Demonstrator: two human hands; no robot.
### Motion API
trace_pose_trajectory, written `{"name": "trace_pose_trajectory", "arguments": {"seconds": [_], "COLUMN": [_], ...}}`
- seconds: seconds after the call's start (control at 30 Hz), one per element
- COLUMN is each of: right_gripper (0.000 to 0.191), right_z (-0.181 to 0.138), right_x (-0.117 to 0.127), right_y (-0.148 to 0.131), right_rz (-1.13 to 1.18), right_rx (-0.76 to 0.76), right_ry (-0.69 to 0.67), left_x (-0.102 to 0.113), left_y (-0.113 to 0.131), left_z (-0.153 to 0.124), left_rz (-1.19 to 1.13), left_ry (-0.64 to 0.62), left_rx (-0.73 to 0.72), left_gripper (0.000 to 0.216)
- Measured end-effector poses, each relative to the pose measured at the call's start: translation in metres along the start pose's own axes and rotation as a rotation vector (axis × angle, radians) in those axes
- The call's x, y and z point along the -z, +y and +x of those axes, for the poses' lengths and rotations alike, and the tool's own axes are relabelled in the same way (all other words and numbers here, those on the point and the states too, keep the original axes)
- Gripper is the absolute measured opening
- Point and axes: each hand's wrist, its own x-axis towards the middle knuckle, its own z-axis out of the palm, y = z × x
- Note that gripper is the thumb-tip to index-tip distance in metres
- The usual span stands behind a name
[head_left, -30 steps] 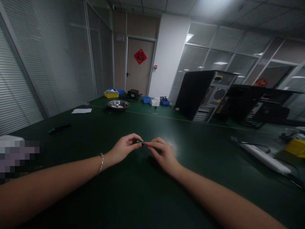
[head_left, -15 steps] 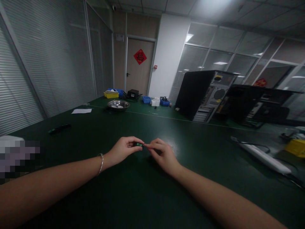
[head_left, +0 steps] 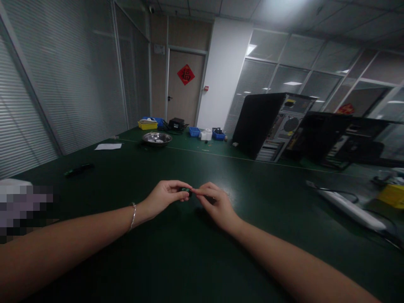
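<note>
My left hand [head_left: 167, 195], with a bracelet at the wrist, pinches a small green and black piece [head_left: 186, 190] between thumb and fingers. The piece looks like a little circuit board, but it is too small to be sure. From the other side my right hand [head_left: 217, 205] meets it, thumb and fingers pinched together at its right end. Whether those right fingertips hold something of their own cannot be made out. Both hands are just above the dark green table [head_left: 151, 265].
A steel bowl [head_left: 157, 139] and white paper [head_left: 108, 146] lie farther back. A dark green-black object [head_left: 78, 170] rests at left. Blue bins [head_left: 194, 132] stand at the back, a computer tower [head_left: 268, 126] at right. A white power strip [head_left: 352, 208] and a yellow bin [head_left: 393, 195] are nearer.
My left thumb has shifted slightly over the small green piece, which sits a little differently in the fingers. My right hand has hardly moved.
</note>
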Motion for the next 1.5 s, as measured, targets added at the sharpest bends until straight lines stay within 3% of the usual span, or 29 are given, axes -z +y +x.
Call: {"name": "trace_pose_trajectory", "arguments": {"seconds": [0.17, 0.27, 0.4, 0.57, 0.67, 0.97, 1.5], "right_gripper": [0.025, 0.022, 0.020, 0.019, 0.018, 0.021, 0.022], "right_z": [-0.001, -0.002, -0.002, -0.001, 0.000, -0.001, -0.002], "right_x": [0.000, 0.001, 0.001, 0.002, 0.002, 0.003, 0.005], "right_y": [-0.002, -0.001, -0.001, -0.002, -0.005, -0.005, 0.002], "right_rz": [-0.014, -0.019, -0.030, -0.018, -0.012, -0.083, -0.083], "right_rx": [-0.024, -0.026, -0.032, -0.016, -0.011, -0.035, -0.046], "right_ry": [0.006, -0.013, -0.032, -0.048, -0.063, 0.003, -0.041], "left_x": [-0.002, -0.003, -0.002, -0.001, -0.003, 0.001, 0.002], "left_y": [0.001, 0.004, 0.005, 0.002, 0.004, 0.000, 0.001], "left_z": [0.000, -0.001, -0.003, -0.003, -0.004, 0.001, 0.001], "left_rz": [-0.066, -0.152, -0.199, -0.132, -0.017, 0.001, 0.052], "left_ry": [0.068, 0.097, 0.008, -0.097, -0.125, 0.025, -0.019], "left_rx": [0.015, 0.045, 0.095, 0.050, 0.043, -0.059, -0.061], "left_gripper": [0.033, 0.025, 0.024, 0.046, 0.036, 0.023, 0.026]}}
